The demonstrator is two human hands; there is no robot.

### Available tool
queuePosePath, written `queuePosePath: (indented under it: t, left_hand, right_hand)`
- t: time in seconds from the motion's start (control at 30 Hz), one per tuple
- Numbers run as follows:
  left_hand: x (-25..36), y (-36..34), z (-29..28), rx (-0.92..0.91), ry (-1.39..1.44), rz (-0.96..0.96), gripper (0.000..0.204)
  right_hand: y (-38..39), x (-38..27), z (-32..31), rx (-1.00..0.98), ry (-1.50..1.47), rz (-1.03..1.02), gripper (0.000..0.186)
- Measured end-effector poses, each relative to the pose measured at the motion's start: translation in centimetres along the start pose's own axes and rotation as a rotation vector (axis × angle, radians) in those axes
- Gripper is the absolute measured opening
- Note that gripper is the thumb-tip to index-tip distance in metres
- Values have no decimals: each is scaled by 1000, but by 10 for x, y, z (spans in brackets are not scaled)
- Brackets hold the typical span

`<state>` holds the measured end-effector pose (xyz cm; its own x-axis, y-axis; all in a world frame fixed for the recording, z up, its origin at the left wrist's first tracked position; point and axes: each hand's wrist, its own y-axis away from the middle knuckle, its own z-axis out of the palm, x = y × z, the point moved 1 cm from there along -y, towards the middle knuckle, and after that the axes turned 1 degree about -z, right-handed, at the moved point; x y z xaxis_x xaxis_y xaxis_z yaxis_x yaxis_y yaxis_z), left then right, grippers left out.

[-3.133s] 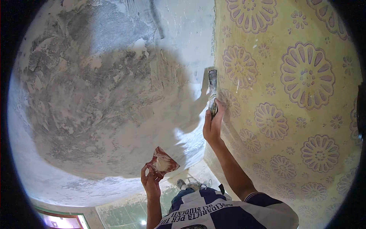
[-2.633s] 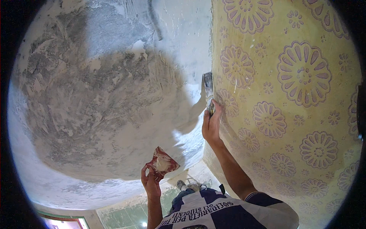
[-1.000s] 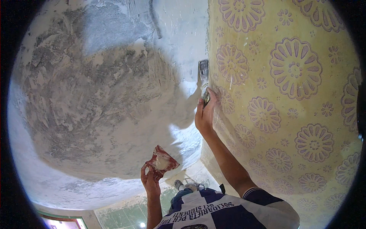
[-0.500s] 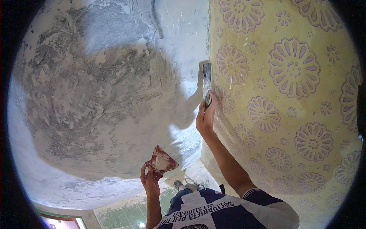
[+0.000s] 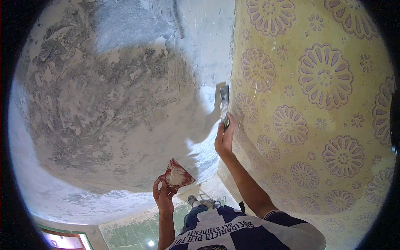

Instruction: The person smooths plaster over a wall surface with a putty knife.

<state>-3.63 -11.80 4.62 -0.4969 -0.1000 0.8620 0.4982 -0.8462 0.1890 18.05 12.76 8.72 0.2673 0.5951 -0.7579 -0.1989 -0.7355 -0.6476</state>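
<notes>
My right hand (image 5: 225, 137) is closed around the handle of a putty knife (image 5: 224, 98). Its narrow metal blade, smeared with pale filler, lies against the grey wall close to the corner with the yellow patterned wall. Lower and to the left, my left hand (image 5: 165, 194) grips the edge of a reddish, roughly triangular plate (image 5: 178, 175) between thumb and fingers. A lump of whitish putty (image 5: 176, 176) is spread over that plate. On the grey wall (image 5: 104, 108) are uneven patches of white filler, and the shadow of my right arm and knife falls beside the corner.
The yellow wall (image 5: 291, 50) with raised purple flower shapes stands on my right. Far below are my shoes (image 5: 193, 200), green tiles (image 5: 129, 235) and a bright framed opening (image 5: 62, 241) at the lower left.
My right hand has drawn the putty knife a little downward along the corner. The left hand and its plate have stayed almost in place, while the view has shifted slightly.
</notes>
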Motion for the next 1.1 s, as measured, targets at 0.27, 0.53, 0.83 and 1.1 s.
queuePosePath:
  t: [0.27, 0.53, 0.83, 1.1]
  left_hand:
    - [-4, -1, 3, 38, 20, 13, 26]
    - [1, 1, 6, 37, 1, 8, 25]
    - [-1, -4, 2, 10, 1, 6, 26]
    - [1, -6, 2, 39, 6, -9, 26]
  right_hand:
    - [-61, -41, 14, 51, -3, -207, 45]
    - [21, 2, 13, -18, 76, -62, 44]
    - [-44, -56, 28, 34, -55, -168, 43]
    - [5, -35, 34, -61, -6, -83, 47]
